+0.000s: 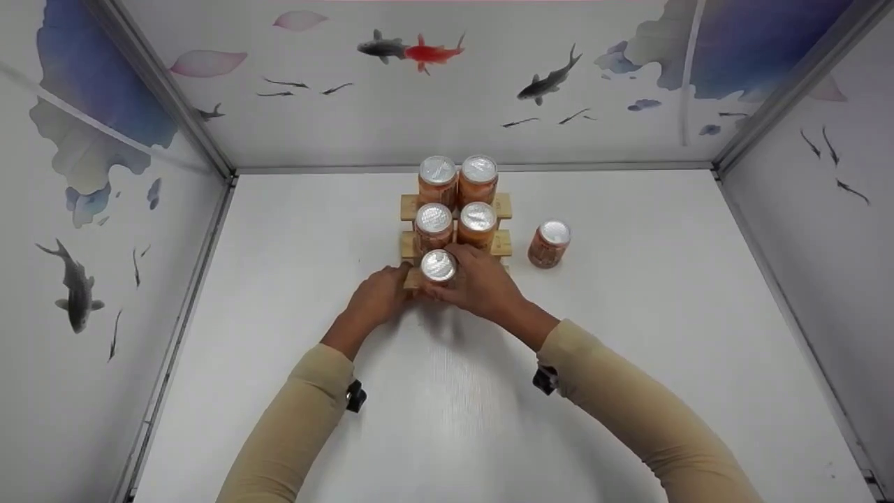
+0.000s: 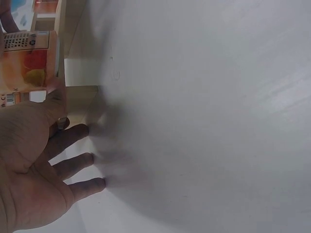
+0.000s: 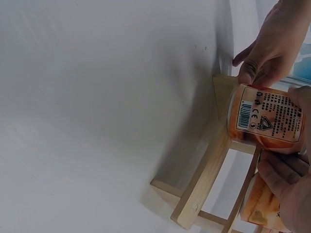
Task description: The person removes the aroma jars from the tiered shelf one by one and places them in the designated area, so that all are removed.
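A stepped wooden rack [image 1: 411,244] carries orange cans with silver tops, standing in pairs on its two upper steps. My right hand [image 1: 487,283] grips a single can [image 1: 438,268] upright at the lowest step, with thumb and fingers around its sides. In the right wrist view that can's printed label [image 3: 267,116] faces the camera, its base against the front slat. My left hand [image 1: 378,297] holds the left end of that step; in the left wrist view its thumb lies by the slat and the other fingers [image 2: 73,167] spread out below.
One more orange can [image 1: 548,244] stands on the white table [image 1: 293,223], right of the rack. Behind the rack rises a white wall [image 1: 314,133] with painted fish, and side panels [image 1: 810,230] close off left and right.
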A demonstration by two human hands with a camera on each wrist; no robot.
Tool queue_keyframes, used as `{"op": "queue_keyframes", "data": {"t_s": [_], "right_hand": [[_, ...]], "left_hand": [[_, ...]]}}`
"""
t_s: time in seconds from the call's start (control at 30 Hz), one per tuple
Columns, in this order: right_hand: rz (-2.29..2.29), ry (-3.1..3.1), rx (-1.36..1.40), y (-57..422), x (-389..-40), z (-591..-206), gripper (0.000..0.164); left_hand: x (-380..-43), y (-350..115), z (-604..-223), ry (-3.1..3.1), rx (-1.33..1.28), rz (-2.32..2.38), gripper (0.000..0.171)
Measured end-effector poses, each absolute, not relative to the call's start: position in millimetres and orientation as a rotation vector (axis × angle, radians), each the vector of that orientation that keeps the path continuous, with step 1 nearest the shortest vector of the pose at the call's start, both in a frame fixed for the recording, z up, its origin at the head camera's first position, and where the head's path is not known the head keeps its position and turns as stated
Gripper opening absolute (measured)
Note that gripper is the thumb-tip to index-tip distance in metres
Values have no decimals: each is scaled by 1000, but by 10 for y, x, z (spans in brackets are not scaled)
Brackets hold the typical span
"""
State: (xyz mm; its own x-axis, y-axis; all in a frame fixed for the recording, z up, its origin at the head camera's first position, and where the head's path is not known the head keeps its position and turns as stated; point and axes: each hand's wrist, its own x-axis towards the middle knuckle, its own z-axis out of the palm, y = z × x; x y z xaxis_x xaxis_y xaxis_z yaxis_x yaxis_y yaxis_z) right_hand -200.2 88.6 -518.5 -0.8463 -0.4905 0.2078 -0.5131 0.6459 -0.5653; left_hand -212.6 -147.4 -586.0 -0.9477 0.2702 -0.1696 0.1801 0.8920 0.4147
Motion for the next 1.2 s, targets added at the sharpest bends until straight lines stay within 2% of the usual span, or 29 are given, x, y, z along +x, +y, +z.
{"op": "queue_keyframes", "data": {"t_s": [0.37,0.53,0.6,0.73,0.97,1.2], "right_hand": [[996,-2796,807,950,-1979,-5215,69],[1009,-2798,804,1016,-1950,-5190,68],[1015,-2796,806,1043,-1938,-5178,68],[1018,-2782,820,1110,-1929,-5165,69],[989,-2749,827,1278,-1918,-5163,70],[971,-2773,760,1471,-1937,-5154,73]], "left_hand": [[-2024,-1404,-5671,2809,309,625,51],[-2073,-1459,-5792,2834,353,659,49],[-2155,-1512,-6013,2871,399,654,49],[-2173,-1523,-6037,2871,396,645,52],[-2021,-1437,-5684,2775,285,679,61],[-2016,-1426,-5647,2784,297,642,57]]}}
